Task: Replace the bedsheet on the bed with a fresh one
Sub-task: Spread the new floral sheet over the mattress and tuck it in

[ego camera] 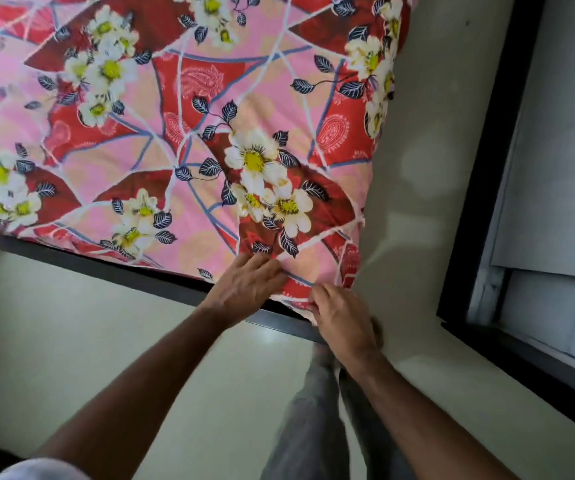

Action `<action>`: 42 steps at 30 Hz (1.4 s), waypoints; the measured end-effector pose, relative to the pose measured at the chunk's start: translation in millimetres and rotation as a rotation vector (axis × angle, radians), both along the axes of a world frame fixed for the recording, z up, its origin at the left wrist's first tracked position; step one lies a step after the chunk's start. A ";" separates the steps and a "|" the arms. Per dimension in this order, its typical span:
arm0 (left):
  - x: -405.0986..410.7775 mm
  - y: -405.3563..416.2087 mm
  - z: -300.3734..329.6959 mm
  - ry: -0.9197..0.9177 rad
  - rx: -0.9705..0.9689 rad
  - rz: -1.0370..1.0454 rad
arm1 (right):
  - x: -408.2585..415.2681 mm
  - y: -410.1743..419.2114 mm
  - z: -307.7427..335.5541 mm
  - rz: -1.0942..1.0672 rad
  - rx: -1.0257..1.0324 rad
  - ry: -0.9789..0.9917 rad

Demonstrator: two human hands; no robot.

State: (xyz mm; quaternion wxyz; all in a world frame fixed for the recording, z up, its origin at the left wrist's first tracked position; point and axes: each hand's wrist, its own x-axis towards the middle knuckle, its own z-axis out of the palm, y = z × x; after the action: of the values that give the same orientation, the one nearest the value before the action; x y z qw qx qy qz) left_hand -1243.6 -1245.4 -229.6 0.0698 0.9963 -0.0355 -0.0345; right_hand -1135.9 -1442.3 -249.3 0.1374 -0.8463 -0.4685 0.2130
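Observation:
A pink and red bedsheet [182, 109] printed with white flowers and dark leaves covers the mattress and fills the upper left of the head view. Both my hands are at its near right corner. My left hand [244, 285] lies on the sheet at the bed's edge with its fingers bent into the cloth. Just to its right, my right hand [343, 320] pinches the corner of the sheet, fingers curled round the fabric where it hangs over the dark bed frame [106, 268].
A pale tiled floor [71, 341] lies beneath me, with my grey trouser legs [313, 420] on it. A cream wall [435, 133] runs close along the bed's right side. A dark-framed window or door [486, 168] stands at the right.

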 end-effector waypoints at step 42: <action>50.5 3.8 -6.2 0.305 -0.082 -0.734 | -32.5 -49.0 -15.4 -0.192 -0.214 -0.091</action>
State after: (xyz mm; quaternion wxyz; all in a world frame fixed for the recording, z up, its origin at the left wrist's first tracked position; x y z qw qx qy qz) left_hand -1193.2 -1241.6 -235.8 0.0969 0.8973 -0.3795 -0.2034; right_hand -1168.5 -1491.3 -264.7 0.0447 -0.9057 -0.3658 0.2093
